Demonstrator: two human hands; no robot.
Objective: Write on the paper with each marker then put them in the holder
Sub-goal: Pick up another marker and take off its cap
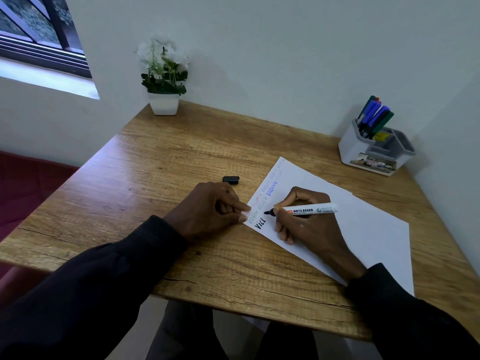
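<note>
The right grip (pixel 309 224) is closed round the white board marker (pixel 310 210), fingers pinching near its black tip, so I judge that the writing step is in progress. The tip points at the paper (pixel 363 229) just left of this grip, next to the thick black letters "Vic"; if it touches the sheet I cannot tell. The left grip (pixel 210 209) holds nothing. Its fingertips (pixel 244 213) press the near corner of the paper, probably so that it does not slide on the worktop (pixel 181 152). A black cap (pixel 231 179) lies just behind the left grip, ready for closing. The holder (pixel 363 152) stands far beyond the right grip, with the other markers (pixel 374 118) in its back compartment. The thin coloured words are too small to read surely, and my right sleeve covers the paper's near corner.
</note>
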